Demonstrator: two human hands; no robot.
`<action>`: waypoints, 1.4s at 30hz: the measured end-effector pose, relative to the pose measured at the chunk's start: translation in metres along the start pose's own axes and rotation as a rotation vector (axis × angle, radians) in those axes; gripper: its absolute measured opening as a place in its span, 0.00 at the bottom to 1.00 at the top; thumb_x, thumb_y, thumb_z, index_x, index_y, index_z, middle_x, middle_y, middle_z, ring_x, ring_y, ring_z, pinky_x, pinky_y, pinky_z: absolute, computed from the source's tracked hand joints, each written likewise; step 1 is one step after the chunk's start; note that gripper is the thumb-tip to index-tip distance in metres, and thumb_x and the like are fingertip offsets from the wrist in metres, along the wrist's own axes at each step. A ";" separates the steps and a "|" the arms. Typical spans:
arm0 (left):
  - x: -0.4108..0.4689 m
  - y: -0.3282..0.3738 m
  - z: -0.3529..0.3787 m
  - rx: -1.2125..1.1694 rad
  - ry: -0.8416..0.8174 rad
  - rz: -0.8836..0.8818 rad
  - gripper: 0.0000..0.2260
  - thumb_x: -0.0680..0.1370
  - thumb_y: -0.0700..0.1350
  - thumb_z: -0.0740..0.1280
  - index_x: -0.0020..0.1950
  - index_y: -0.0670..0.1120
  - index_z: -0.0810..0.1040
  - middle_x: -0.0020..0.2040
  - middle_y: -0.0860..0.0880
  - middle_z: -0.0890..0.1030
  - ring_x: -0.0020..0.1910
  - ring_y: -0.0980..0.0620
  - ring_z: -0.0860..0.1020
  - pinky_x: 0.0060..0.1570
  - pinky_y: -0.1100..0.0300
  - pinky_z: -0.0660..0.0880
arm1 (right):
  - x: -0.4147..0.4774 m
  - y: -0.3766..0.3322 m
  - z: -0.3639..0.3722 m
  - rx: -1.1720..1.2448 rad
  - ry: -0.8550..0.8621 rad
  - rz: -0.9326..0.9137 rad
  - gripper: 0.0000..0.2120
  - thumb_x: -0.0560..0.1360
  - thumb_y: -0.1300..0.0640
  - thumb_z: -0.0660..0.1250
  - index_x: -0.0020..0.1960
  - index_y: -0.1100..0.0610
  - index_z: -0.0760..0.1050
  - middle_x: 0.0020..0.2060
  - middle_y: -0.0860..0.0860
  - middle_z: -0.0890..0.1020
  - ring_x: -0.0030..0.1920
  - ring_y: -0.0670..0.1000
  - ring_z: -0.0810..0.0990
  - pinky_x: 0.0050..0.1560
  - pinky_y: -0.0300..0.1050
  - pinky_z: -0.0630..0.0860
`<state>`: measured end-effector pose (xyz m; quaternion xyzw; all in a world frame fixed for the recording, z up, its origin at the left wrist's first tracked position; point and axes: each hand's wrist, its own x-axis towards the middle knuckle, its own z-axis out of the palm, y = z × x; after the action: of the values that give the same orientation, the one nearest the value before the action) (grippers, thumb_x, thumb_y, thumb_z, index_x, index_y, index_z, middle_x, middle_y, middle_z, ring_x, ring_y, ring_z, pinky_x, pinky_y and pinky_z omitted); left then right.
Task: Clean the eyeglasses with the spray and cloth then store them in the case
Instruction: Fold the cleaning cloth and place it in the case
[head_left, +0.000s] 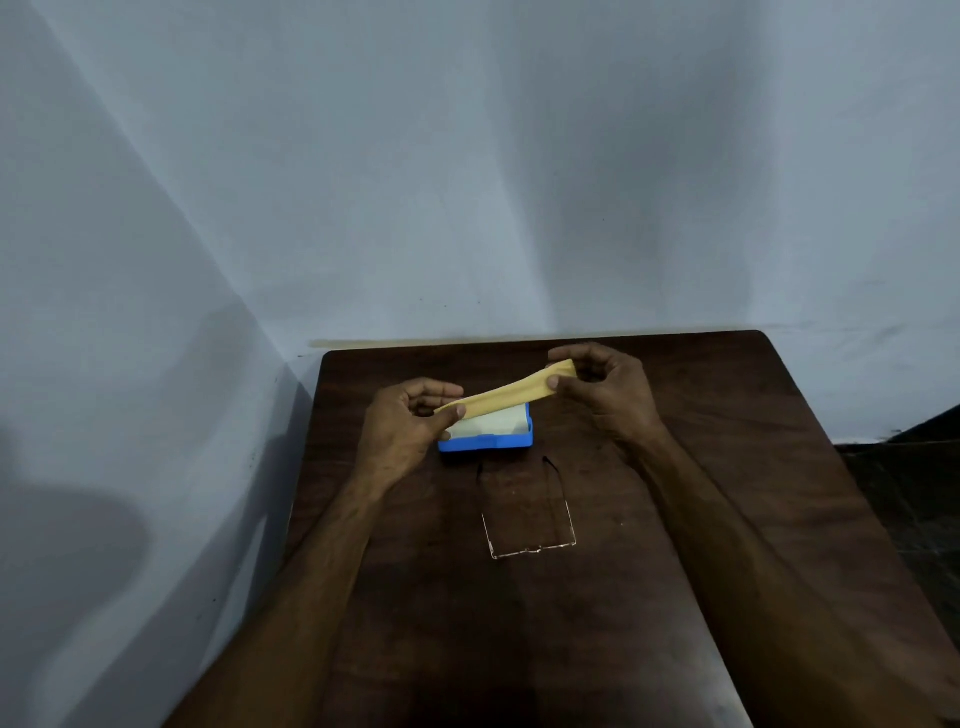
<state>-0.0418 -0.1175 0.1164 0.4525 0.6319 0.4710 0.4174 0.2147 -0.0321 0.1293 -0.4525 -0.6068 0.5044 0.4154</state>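
Eyeglasses (530, 550) lay unfolded on the worktop (727, 467), just on the near side of the blue case (488, 442). Above the case, the left hand (410, 421) and right hand (602, 384) each pinched an end of the yellow cloth (498, 396), which was pulled taut between them. The step looked like readying the cloth; next, one hand would have to let go to lift the frame.

Dark wood table (727, 467) against pale blue wall (467, 182).
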 end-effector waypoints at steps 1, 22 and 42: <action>0.002 -0.005 0.000 0.033 0.001 0.003 0.09 0.76 0.40 0.78 0.52 0.52 0.87 0.49 0.48 0.88 0.51 0.45 0.86 0.43 0.51 0.86 | 0.000 0.005 0.001 -0.034 0.005 0.032 0.15 0.71 0.66 0.78 0.57 0.60 0.84 0.52 0.52 0.87 0.52 0.46 0.85 0.52 0.39 0.81; 0.047 -0.079 0.038 -0.160 0.079 -0.463 0.07 0.85 0.39 0.64 0.51 0.41 0.81 0.48 0.42 0.81 0.33 0.52 0.81 0.23 0.60 0.78 | 0.015 0.086 0.052 -0.322 0.248 0.318 0.05 0.72 0.55 0.75 0.41 0.49 0.79 0.37 0.48 0.84 0.38 0.50 0.84 0.37 0.48 0.81; 0.042 -0.137 0.044 1.034 0.026 -0.111 0.13 0.82 0.56 0.66 0.62 0.51 0.82 0.52 0.44 0.86 0.50 0.40 0.84 0.48 0.50 0.81 | 0.013 0.140 0.069 -0.711 0.088 0.348 0.02 0.75 0.56 0.69 0.47 0.53 0.80 0.44 0.53 0.86 0.47 0.56 0.83 0.48 0.50 0.79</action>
<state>-0.0340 -0.0877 -0.0298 0.5595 0.8101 0.0802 0.1557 0.1635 -0.0248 -0.0180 -0.6853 -0.6396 0.3059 0.1666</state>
